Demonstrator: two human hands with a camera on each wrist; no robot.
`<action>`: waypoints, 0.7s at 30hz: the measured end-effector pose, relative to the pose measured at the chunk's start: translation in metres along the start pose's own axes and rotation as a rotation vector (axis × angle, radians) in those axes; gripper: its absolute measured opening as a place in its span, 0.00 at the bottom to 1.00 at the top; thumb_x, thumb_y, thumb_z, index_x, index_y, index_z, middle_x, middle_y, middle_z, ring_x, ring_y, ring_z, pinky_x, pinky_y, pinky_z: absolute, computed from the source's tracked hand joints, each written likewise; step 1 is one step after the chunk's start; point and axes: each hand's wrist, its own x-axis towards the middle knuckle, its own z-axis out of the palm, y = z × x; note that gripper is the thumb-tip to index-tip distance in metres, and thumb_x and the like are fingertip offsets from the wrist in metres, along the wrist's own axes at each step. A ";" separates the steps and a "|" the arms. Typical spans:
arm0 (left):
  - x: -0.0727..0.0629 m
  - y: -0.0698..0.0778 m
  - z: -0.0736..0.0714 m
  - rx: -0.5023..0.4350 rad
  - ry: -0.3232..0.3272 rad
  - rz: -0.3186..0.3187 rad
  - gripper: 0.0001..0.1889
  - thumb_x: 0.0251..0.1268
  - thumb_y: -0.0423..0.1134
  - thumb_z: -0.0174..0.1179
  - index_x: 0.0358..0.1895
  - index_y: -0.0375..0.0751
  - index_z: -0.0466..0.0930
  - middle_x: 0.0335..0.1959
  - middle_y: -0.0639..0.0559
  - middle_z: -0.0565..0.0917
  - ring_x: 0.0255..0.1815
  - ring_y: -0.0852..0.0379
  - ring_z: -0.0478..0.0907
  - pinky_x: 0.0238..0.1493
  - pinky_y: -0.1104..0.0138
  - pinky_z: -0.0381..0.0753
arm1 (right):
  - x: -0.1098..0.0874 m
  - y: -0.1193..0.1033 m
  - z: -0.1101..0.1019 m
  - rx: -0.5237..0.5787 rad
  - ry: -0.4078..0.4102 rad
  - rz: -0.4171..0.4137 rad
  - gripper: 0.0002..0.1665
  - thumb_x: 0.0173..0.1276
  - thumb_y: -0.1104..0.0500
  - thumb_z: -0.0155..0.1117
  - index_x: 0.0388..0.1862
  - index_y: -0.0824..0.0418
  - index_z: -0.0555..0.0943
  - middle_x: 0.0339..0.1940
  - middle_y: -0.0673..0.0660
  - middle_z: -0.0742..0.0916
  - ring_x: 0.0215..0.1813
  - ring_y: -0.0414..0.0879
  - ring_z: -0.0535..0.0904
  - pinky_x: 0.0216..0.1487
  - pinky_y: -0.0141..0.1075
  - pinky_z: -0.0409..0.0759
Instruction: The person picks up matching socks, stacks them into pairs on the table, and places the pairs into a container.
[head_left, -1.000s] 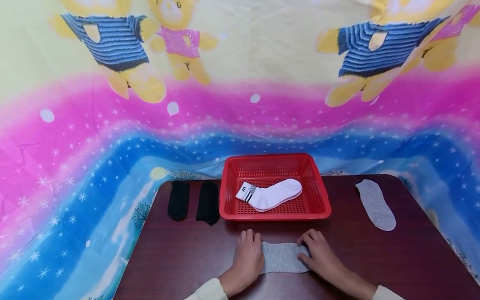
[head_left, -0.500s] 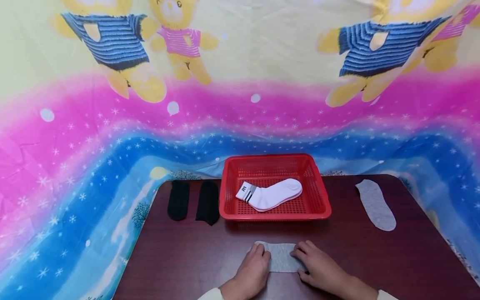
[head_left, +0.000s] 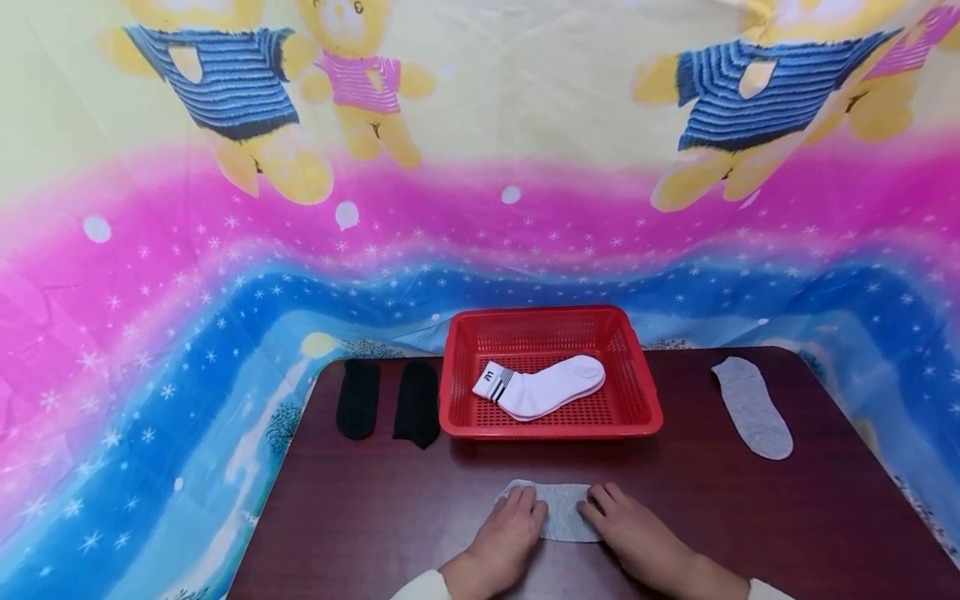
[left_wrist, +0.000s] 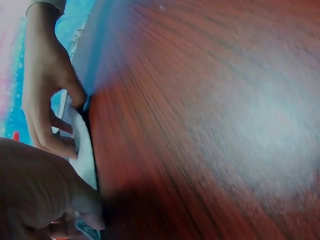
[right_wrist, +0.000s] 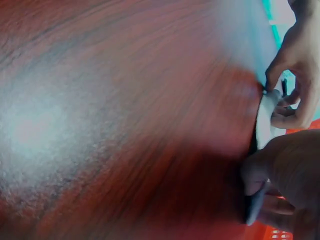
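Observation:
A light grey sock (head_left: 566, 512) lies crosswise on the table, near its front. My left hand (head_left: 504, 537) pinches it toward the left end, leaving a bit of its far edge showing past the fingers. My right hand (head_left: 637, 533) grips the right end, fingers bent over the top and thumb at the near side. From the right wrist view, the left hand (right_wrist: 300, 75) has thumb and fingertips on the sock (right_wrist: 265, 117). The left wrist view shows the right hand (left_wrist: 47, 95) pinching the cloth edge. Both ends of the sock are partly hidden under the hands.
Behind the hands stands a red plastic basket (head_left: 551, 432) holding white socks (head_left: 558, 389) with dark stripes. Two black socks, one outer (head_left: 357, 400) and one inner (head_left: 417, 404), lie left of it. Another grey sock (head_left: 752, 408) rests at the right. A printed cloth (head_left: 487, 208) hangs behind the table.
My left hand has slid right, inward from the sock's left end. My right hand has shifted slightly left, and less of the grey sock shows between the hands.

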 end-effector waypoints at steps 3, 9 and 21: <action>0.002 -0.004 0.004 0.010 -0.006 0.013 0.14 0.55 0.33 0.69 0.42 0.46 0.74 0.41 0.54 0.74 0.45 0.57 0.73 0.42 0.66 0.78 | 0.000 0.001 0.003 -0.059 0.065 0.004 0.16 0.67 0.66 0.66 0.52 0.55 0.82 0.49 0.51 0.80 0.50 0.45 0.76 0.48 0.38 0.83; 0.002 -0.013 0.008 -0.051 0.090 -0.001 0.11 0.56 0.31 0.66 0.40 0.45 0.76 0.38 0.54 0.75 0.42 0.57 0.75 0.39 0.66 0.78 | 0.001 0.004 0.007 -0.018 0.196 0.021 0.14 0.62 0.67 0.70 0.44 0.53 0.83 0.44 0.46 0.81 0.46 0.40 0.77 0.43 0.32 0.82; 0.003 -0.026 -0.007 -0.123 0.195 0.016 0.11 0.58 0.30 0.66 0.41 0.42 0.75 0.35 0.55 0.78 0.38 0.60 0.79 0.39 0.68 0.81 | -0.002 0.015 -0.004 0.201 0.382 0.055 0.17 0.56 0.69 0.75 0.40 0.52 0.84 0.36 0.42 0.86 0.41 0.36 0.83 0.40 0.33 0.83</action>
